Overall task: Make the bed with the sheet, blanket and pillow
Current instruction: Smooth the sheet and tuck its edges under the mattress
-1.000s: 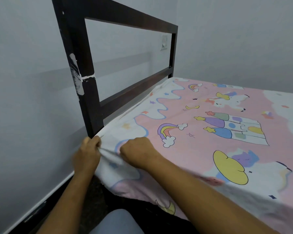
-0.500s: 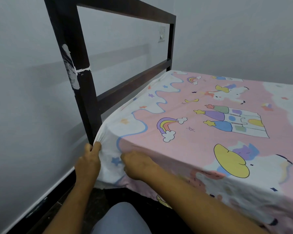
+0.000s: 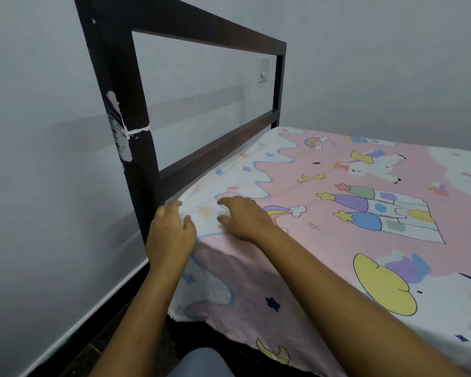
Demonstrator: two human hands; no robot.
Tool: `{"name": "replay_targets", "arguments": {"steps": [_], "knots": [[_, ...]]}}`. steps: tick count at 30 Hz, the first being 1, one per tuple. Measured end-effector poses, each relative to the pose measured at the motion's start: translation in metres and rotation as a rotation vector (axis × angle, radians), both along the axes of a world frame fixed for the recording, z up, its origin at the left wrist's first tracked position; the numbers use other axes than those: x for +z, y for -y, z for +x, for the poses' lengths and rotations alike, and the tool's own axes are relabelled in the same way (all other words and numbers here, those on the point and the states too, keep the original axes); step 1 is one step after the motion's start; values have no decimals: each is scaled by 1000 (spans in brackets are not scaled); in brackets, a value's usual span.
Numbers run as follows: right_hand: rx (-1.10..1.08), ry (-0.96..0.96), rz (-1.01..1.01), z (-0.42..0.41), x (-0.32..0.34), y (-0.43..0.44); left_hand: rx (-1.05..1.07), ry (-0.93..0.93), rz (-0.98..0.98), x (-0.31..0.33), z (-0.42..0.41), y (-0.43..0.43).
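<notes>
A pink and white sheet (image 3: 351,240) printed with rainbows, castles and clouds covers the mattress and hangs over its near side. My left hand (image 3: 172,235) lies at the mattress corner beside the headboard post, fingers spread over the sheet's edge. My right hand (image 3: 245,219) rests flat on top of the sheet just right of that corner, fingers straight and spread. Neither hand grips the cloth. No blanket or pillow is in view.
A dark wooden headboard (image 3: 201,31) with a scuffed, paint-marked post (image 3: 131,148) stands against the pale wall (image 3: 38,159). A wall switch (image 3: 263,73) shows through the headboard. Dark floor (image 3: 93,349) runs between wall and bed. My knee (image 3: 201,363) is at the bottom.
Both hands let go of the sheet corner that they gripped low on the mattress side and rose to the top of the corner, now open on the cloth.
</notes>
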State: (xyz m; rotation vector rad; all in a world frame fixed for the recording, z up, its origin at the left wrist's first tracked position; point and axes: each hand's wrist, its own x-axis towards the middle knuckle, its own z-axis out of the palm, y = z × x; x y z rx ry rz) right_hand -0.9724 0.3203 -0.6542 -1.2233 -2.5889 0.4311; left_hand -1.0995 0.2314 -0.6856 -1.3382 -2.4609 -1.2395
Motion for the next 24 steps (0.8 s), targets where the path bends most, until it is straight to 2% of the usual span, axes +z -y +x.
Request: {"name": "replay_targets", "arguments": {"steps": [2,3,6,9,13,20,22,24], "knots": [[17,215,-55,-7,-8,-7,-96,-51,-126,6,-6,-26],[35,262,-76,-10,-14,-8,-138,-37,-223,8,-10,-41],[55,228,-88,-17,-27,-8,-178,-64,-490,10,-22,-80],[94,204,-109,-13,-28,-14,-164,-40,-593,7,-37,-103],[157,142,-145,-1,-27,-29,-180,137,-538,6,-50,-118],[125,111,-111,-1,-34,-39,-132,434,-235,1,-53,-137],[119,101,-100,-2,-35,-40,-144,451,-199,-1,-56,-144],[116,99,-90,-2,-36,-40,-93,436,-258,-3,-61,-149]]}}
